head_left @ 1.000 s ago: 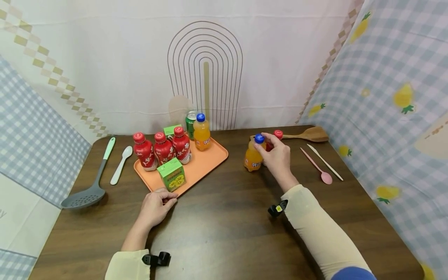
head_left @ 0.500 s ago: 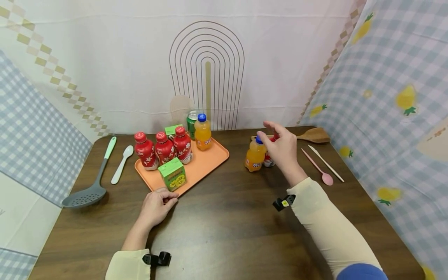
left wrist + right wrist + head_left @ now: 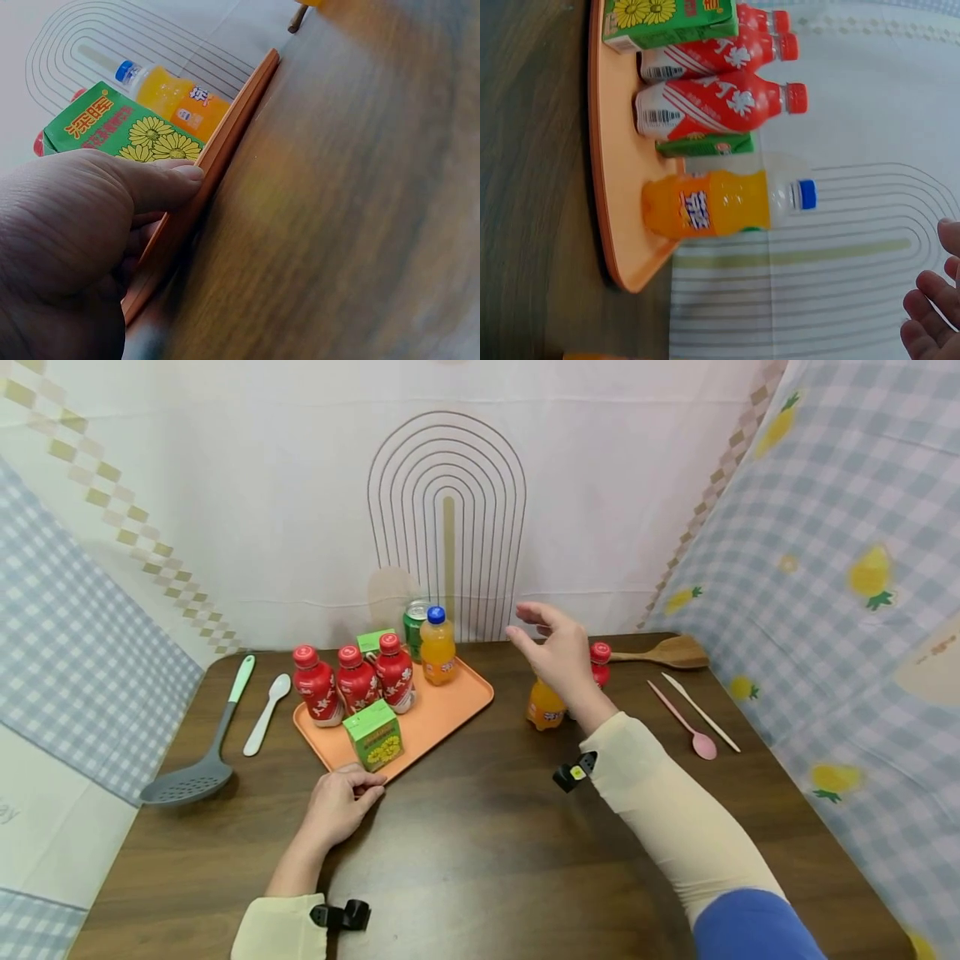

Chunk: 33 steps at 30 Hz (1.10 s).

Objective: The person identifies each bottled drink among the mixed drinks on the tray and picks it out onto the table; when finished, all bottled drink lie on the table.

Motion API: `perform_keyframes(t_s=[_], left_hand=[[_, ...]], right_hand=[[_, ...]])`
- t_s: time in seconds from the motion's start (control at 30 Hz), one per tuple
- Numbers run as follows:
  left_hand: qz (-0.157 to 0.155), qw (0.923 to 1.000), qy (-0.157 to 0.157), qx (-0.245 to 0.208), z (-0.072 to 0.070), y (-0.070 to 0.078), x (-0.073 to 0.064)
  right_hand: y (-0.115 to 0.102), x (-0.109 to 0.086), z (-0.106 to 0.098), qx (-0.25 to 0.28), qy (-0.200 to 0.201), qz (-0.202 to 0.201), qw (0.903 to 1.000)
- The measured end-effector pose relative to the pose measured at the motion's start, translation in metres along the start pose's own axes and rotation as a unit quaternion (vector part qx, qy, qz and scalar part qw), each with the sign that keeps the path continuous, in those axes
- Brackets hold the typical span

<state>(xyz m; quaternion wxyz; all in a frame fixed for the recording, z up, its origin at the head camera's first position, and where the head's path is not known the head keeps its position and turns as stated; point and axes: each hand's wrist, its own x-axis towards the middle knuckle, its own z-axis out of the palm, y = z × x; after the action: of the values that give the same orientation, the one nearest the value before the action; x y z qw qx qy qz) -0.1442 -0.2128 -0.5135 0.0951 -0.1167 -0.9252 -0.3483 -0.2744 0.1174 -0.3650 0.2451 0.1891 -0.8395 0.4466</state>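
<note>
The left forearm comes in from the near side, its wrist bent so that the left grip [image 3: 341,802] lies low at the near edge of an orange tray [image 3: 465,691]; it pinches the rim, thumb laid over the top. The right arm stretches diagonally forward and left over the surface [image 3: 480,860], and the right grip [image 3: 555,647] hangs raised and released, thumb apart from loosely curved fingers. An orange-drink bottle [image 3: 545,706] stands below the right grip, its top hidden by it; a lone red bottle [image 3: 600,666] stands just to that grip's right. Left of the right grip, upright on the tray, a blue-capped bottle [image 3: 720,202] bears the white characters 芬达. Just beyond the left grip's thumb, a green carton [image 3: 120,129] shows large characters that look like 深晖, smaller red ones too blurred to read, and yellow flowers. Past the carton from the left grip, three red bottles [image 3: 357,683] carry white lettering I cannot make out; barcodes show near two bases.
</note>
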Motion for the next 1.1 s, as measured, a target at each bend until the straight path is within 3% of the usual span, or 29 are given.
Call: perform_keyframes(t_s=[0.23,0.47,0.63,1.1], left_hand=[[0.0,1.0,0.001,0.004,-0.001,0.0,0.001],[-0.002,1.0,0.003,0.003,-0.001,-0.001,0.001],[-0.004,1.0,0.003,0.003,0.0,-0.001,0.002],[-0.006,1.0,0.002,0.003,0.0,-0.001,0.002]], right_hand=[[-0.011,0.005,0.04,0.043,-0.045,0.009,0.998],[-0.023,0.006,0.093,0.034,-0.106,-0.001,0.9937],[-0.029,0.004,0.123,0.042,-0.142,0.014,0.9888],[-0.035,0.006,0.163,0.065,-0.169,0.037,0.9827]])
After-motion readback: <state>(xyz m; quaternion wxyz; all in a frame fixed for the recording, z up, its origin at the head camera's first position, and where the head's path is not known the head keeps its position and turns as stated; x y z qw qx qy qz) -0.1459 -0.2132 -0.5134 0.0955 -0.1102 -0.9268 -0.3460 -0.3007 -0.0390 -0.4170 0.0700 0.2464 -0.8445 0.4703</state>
